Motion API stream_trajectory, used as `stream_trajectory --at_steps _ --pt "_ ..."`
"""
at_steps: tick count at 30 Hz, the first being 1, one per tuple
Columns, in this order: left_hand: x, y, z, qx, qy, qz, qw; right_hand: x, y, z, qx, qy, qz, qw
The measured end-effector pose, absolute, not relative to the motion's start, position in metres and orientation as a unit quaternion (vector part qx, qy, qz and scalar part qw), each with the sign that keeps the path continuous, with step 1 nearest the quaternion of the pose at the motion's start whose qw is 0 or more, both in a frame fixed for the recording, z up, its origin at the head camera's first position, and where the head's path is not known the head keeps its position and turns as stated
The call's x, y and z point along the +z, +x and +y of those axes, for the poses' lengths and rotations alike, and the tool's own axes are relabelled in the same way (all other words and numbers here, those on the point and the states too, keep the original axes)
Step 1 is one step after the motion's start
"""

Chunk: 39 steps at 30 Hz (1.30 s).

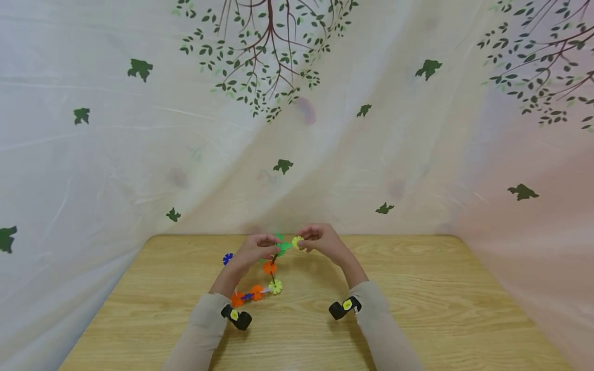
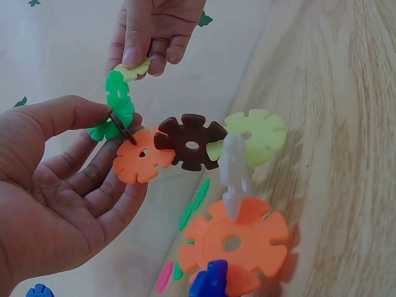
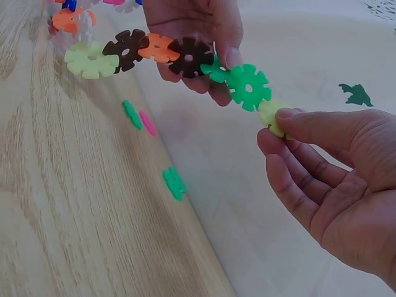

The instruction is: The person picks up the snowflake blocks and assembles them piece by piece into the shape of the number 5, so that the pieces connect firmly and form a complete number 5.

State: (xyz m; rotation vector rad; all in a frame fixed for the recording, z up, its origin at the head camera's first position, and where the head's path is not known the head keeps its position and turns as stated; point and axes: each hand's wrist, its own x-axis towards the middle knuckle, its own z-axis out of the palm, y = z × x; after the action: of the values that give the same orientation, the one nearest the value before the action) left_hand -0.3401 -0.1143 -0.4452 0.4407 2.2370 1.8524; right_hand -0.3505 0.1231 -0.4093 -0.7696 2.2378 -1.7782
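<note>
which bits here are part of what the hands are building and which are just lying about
In the job:
- chain of snowflake discs, held by left hand
- pale yellow disc, pinched by right hand

Lying about:
- loose green disc
- pink disc
- blue disc

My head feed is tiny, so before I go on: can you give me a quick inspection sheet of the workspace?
Surface: wooden table, light grain, far edge against a curtain.
Job's things: chain of snowflake discs in orange, brown, green, pale yellow, white and blue, held up off the table at one end; pale yellow disc at the green end disc.
Clutter: loose green and pink discs at the table's far edge; one blue disc beside the left hand.
Hands: left hand holds the chain near its green end; right hand pinches the pale yellow disc in its fingers.
Cables: nothing seen.
Surroundings: white curtain printed with branches and leaves.
</note>
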Motion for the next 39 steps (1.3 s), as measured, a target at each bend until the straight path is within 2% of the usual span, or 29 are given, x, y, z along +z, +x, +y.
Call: stream_trajectory --at_steps 8,17,39 --pt "-0.444 -0.338 -0.113 0.625 0.168 0.755 0.105 -0.411 -0.351 0.121 -0.59 -0.263 0.759 0.08" --pt "-0.444 -0.342 -0.111 0.627 0.167 0.754 0.104 -0.429 -0.368 0.121 -0.594 -0.247 0.763 0.062" --pt "-0.442 -0.343 -0.111 0.648 0.145 0.744 0.081 -0.435 -0.366 0.119 -0.613 -0.247 0.75 0.041"
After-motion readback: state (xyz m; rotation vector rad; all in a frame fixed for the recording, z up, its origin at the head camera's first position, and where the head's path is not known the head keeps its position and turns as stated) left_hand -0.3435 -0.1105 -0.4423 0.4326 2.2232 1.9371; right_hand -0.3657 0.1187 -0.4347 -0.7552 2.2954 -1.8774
